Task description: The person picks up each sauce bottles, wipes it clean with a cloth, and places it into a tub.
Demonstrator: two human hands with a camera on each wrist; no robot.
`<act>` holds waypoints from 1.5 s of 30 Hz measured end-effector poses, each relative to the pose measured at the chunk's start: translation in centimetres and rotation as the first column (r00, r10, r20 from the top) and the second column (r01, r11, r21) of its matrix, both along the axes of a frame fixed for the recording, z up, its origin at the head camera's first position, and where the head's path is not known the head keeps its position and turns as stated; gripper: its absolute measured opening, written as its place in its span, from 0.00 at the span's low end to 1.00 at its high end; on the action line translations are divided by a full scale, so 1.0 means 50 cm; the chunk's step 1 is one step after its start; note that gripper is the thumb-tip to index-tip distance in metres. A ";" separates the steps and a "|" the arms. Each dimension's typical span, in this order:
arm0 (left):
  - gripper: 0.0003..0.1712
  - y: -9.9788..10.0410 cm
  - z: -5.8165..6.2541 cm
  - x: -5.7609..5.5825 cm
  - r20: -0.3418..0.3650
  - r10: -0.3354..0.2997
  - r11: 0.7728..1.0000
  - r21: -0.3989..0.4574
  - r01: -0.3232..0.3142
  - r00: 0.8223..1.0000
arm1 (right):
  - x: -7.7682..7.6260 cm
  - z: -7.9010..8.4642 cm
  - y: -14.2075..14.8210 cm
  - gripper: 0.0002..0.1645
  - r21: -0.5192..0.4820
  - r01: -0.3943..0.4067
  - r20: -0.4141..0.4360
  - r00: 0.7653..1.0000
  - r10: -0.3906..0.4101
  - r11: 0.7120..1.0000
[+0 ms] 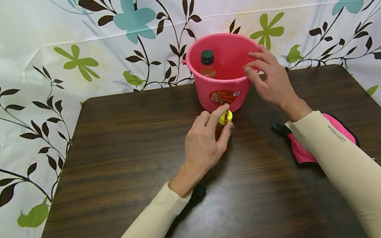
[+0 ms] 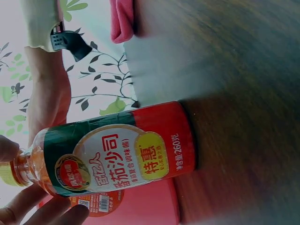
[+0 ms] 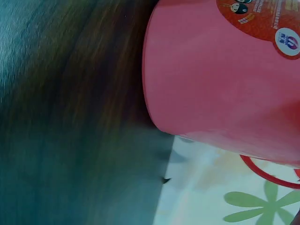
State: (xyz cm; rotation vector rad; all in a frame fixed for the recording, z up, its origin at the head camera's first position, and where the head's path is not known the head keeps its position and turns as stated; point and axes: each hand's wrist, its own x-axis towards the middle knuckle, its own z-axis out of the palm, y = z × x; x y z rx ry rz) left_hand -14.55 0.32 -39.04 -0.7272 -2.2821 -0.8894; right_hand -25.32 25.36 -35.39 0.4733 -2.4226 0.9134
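My left hand (image 1: 202,141) pinches a ketchup bottle by its yellow cap (image 1: 225,117), thumb on one side and fingers on the other. In the left wrist view the ketchup bottle (image 2: 117,150) shows a red and green label, its base on or just at the tabletop. Right behind it stands a pink bucket (image 1: 205,92). My right hand (image 1: 270,77) is at the bucket's right rim, its fingertips and thumb tip spread loosely over the opening. Inside the bucket stands a bottle with a dark green cap (image 1: 207,57). The right wrist view shows the bucket's side (image 3: 201,79) but not the fingers.
A pink cloth item with black edging (image 1: 338,130) lies on the right of the dark wooden table (image 1: 125,152), partly under my right forearm. Behind the table hangs a white curtain with leaf prints (image 1: 63,23), close behind the bucket.
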 end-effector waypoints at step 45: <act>0.19 -0.033 0.090 -0.009 0.297 -0.192 0.969 0.208 0.133 0.935 | 0.010 -0.010 -0.014 0.18 -0.229 -0.005 -0.022 1.000 0.000 0.974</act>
